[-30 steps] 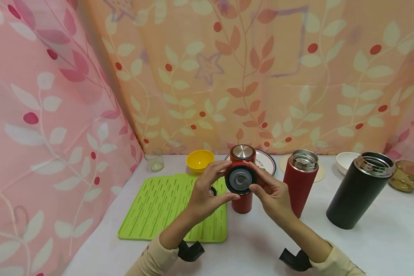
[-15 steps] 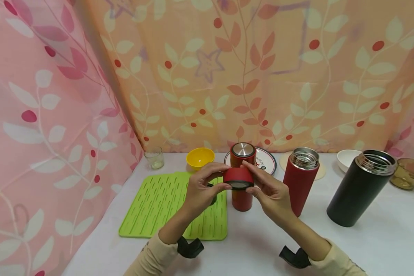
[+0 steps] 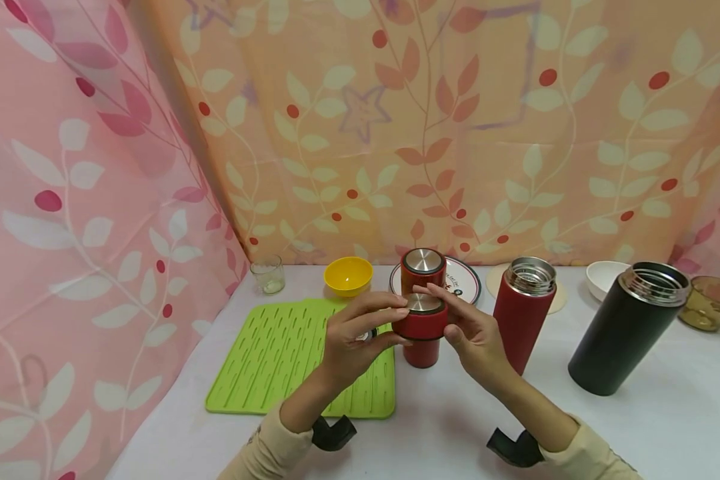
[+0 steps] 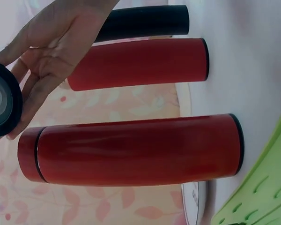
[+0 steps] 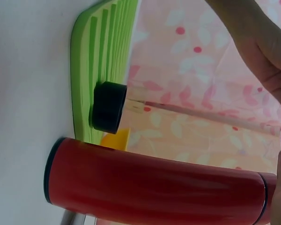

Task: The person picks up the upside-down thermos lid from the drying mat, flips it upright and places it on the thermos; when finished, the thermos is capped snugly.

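A red screw lid (image 3: 421, 325) with a shiny steel top is held up level between my hands, in front of the closed red flask (image 3: 421, 355). My left hand (image 3: 351, 340) pinches its left side, thumb below and fingers at the top. My right hand (image 3: 477, 333) holds the right side with fingers and thumb. The left wrist view shows the black rim and pale inside of the lid (image 4: 2, 99). An open red flask (image 3: 523, 320) stands right of my right hand. Behind my left hand, a black lid (image 5: 109, 108) sits on the green mat (image 3: 276, 360).
An open black flask (image 3: 621, 333) stands farther right, beside a white bowl (image 3: 603, 279) and an amber glass bowl (image 3: 709, 305). A yellow bowl (image 3: 348, 277), a small glass (image 3: 268, 277) and a rimmed plate (image 3: 465, 283) are at the back, before a patterned curtain (image 3: 360, 133).
The red lid, first facing me with its underside, has been tipped over until its steel top faces up. My fingers have shifted around it; the flasks have stayed put.
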The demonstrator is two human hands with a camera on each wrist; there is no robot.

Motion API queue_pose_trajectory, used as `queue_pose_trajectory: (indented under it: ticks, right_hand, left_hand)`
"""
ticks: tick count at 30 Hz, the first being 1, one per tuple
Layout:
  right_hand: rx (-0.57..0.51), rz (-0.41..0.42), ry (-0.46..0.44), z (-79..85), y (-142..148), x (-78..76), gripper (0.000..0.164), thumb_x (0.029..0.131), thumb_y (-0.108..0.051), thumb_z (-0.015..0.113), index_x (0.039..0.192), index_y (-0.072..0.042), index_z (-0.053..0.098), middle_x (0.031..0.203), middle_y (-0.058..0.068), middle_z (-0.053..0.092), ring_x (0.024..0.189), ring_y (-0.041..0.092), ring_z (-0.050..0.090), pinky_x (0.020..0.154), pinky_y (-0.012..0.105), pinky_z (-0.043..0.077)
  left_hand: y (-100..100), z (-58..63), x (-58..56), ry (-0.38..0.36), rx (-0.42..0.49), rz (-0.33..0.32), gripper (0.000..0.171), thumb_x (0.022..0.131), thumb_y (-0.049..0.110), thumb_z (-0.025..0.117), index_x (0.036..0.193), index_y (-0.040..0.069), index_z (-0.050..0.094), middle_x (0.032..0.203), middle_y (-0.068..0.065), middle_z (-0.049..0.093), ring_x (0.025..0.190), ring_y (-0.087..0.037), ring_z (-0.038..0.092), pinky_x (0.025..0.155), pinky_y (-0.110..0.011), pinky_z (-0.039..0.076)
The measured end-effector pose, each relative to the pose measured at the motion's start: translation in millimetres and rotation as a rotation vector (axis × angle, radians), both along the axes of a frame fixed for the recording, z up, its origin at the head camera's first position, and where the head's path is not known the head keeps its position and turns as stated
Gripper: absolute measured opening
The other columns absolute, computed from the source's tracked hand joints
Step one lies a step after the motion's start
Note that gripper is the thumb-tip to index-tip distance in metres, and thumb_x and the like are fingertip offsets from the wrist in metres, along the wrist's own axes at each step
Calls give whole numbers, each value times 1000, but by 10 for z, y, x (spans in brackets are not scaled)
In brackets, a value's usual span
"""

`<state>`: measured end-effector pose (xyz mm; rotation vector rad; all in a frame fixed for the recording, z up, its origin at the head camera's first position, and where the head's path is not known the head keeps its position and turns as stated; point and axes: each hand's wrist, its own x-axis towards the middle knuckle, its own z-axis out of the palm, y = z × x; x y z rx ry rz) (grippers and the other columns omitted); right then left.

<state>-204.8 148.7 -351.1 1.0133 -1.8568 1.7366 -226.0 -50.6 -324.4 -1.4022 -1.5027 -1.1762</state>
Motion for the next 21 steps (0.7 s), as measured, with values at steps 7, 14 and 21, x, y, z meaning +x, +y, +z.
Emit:
queue_pose_trajectory:
  ticks: [7, 14, 21]
  right_hand:
    - [-84, -40, 40, 28, -18, 33, 55, 86, -23, 61, 129, 7, 46, 130, 5, 56, 116, 15, 55, 92, 21, 47]
    - [-116, -7, 113, 47, -35, 41, 54, 80, -10, 66, 125, 12, 47, 133, 14, 51, 124, 20, 49, 97, 24, 42]
    - [-102, -5, 165, 44, -34, 49, 58, 75, -4, 69, 125, 15, 46, 133, 17, 51, 125, 22, 48, 97, 26, 42]
  left_hand:
    - [15, -34, -16, -217, 33, -14, 48, 73, 18, 71, 114, -5, 61, 115, -22, 59, 112, -24, 57, 88, -33, 51]
    - [33, 0, 59, -450, -56, -116, 67, 73, 22, 72, 129, -5, 48, 129, -21, 53, 120, -24, 52, 95, -33, 46]
    - [58, 9, 100, -473, -117, -20, 70, 67, 4, 77, 130, -6, 46, 126, -18, 56, 114, -24, 56, 92, -30, 49]
